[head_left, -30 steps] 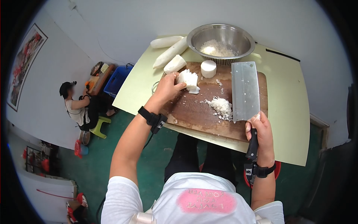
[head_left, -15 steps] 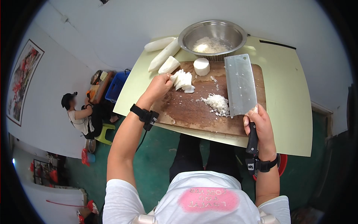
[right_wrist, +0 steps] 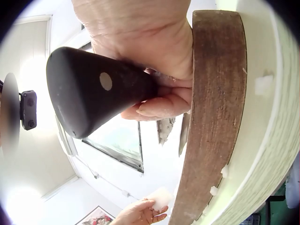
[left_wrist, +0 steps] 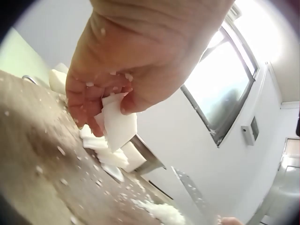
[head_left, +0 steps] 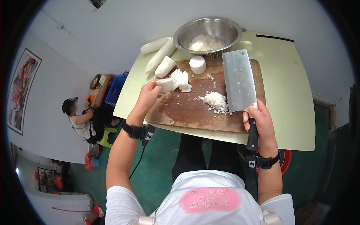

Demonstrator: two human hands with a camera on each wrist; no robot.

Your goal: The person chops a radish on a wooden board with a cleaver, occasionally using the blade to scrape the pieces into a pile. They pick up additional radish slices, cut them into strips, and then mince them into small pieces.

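Note:
My left hand (head_left: 147, 96) pinches a few thin slices of white radish (left_wrist: 121, 123) between thumb and fingers, raised over the left part of the cutting board (head_left: 176, 112). Just beyond it, more radish slices (head_left: 180, 78) lean in a fanned stack on the board. With my right hand (head_left: 261, 122) I grip the black handle (right_wrist: 103, 89) of a cleaver (head_left: 240, 80), whose wide blade lies over the board's right side. Left of the blade sits a heap of chopped radish (head_left: 215, 102). A short radish chunk (head_left: 197, 65) stands on end near the board's far edge.
A steel bowl (head_left: 180, 39) holding chopped radish stands behind the board. Whole radishes (head_left: 160, 56) and a cut radish piece (head_left: 165, 67) lie at the far left of the table (head_left: 288, 93). Another person (head_left: 80, 120) sits at the left by a blue crate (head_left: 117, 89).
My left hand has drawn back left and toward me from the stack, taking a few radish slices with it. The right hand keeps its grip on the cleaver; the head view has shifted slightly.

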